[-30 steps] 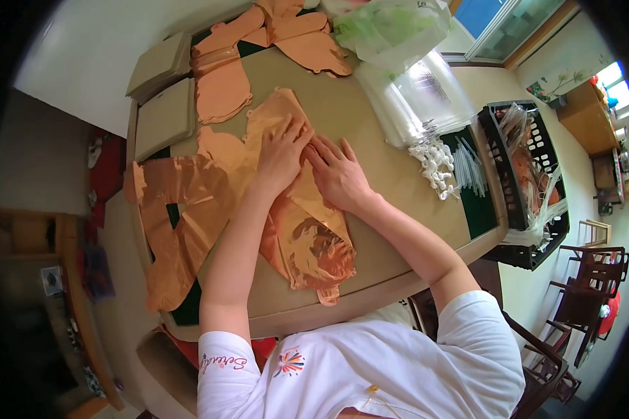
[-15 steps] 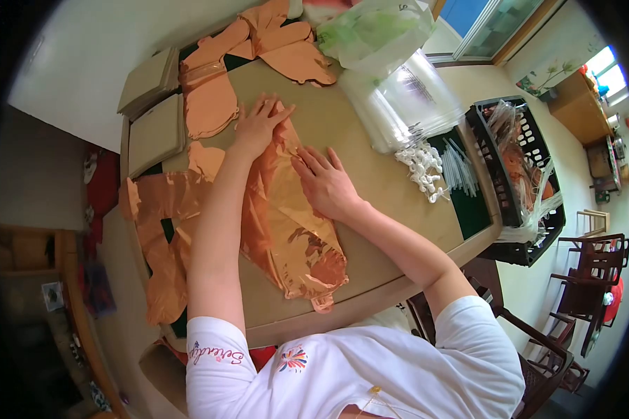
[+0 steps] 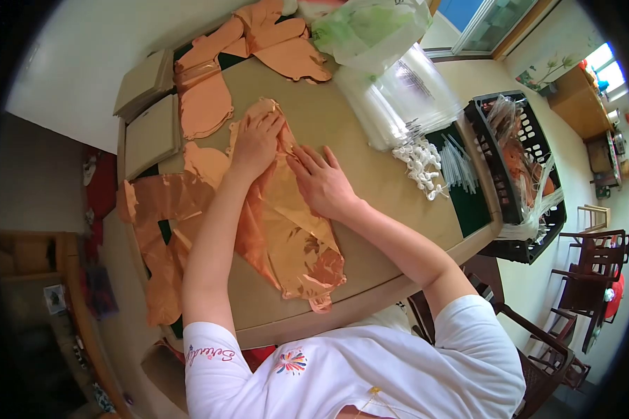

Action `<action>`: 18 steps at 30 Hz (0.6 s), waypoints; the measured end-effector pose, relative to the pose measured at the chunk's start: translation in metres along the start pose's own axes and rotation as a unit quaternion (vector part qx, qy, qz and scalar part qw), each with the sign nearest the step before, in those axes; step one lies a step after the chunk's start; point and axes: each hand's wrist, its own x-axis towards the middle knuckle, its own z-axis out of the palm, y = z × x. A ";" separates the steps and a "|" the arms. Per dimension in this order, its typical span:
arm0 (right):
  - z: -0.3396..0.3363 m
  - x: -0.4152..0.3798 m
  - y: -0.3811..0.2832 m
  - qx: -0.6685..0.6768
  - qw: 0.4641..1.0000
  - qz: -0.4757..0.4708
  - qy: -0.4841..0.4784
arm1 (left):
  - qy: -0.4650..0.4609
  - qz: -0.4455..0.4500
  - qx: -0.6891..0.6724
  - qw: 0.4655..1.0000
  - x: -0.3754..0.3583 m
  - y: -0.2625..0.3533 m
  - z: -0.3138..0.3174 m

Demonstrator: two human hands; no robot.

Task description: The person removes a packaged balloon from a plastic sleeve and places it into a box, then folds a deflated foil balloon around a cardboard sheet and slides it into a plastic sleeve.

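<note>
A flat, shiny copper-coloured foil balloon (image 3: 297,234) lies lengthwise on the table, partly folded along its left side, its tabbed end toward my body. My left hand (image 3: 256,145) rests on its far part, fingers together and laid over the foil, with the rounded far end showing beyond them. Lower and to the right, my right hand (image 3: 326,185) lies flat on the foil's right edge, thumb and fingers apart. More copper foil balloons lie to the left, one crumpled (image 3: 164,209) near my left forearm and one flatter (image 3: 206,105) farther back.
Stacked tan cards (image 3: 154,136) sit at the left edge. Clear plastic bags (image 3: 398,98) lie at the back right, near a pile of white ribbon (image 3: 419,167) and thin pale straws (image 3: 459,165). A black crate (image 3: 514,167) holding plastic and foil stands beyond the table's right edge.
My left hand has drawn back toward me along the foil, its spread fingers now together, uncovering the far end. My right hand stays nearly in place. The view has shifted slightly.
</note>
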 end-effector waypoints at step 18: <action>0.012 -0.001 0.004 -0.015 0.999 -0.008 0.045 | -0.024 -0.373 -0.075 0.924 -0.043 -0.026 -0.069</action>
